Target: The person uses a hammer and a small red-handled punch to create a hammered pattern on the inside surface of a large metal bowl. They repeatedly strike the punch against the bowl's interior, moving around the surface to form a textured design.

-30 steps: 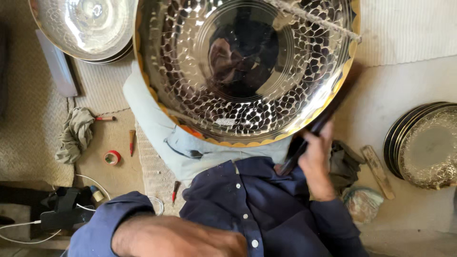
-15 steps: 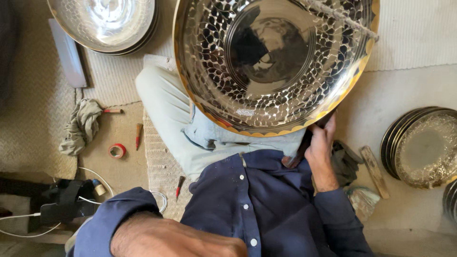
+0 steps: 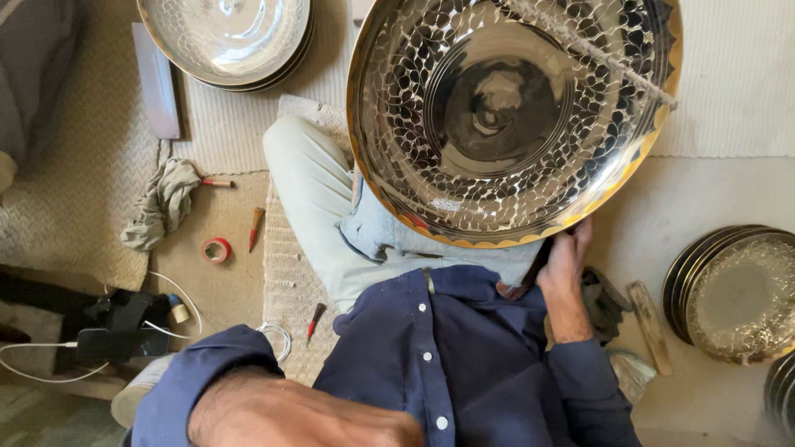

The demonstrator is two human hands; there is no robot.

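1. While the person sits on the woven floor mat [image 3: 91,165], the large round hammered metal tray with a gold scalloped rim [image 3: 505,116] rests tilted over the lap.
2. The right hand [image 3: 565,266] reaches under the tray's lower edge; whether its grip clamps the tray, I cannot tell.
3. The left hand is out of view; only its forearm [image 3: 281,410] shows.
4. A red tape roll [image 3: 217,249] lies near a grey rag [image 3: 161,203].

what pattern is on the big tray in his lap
Shiny silver scale-like cells with a scalloped gold rim on the big tray, head view.
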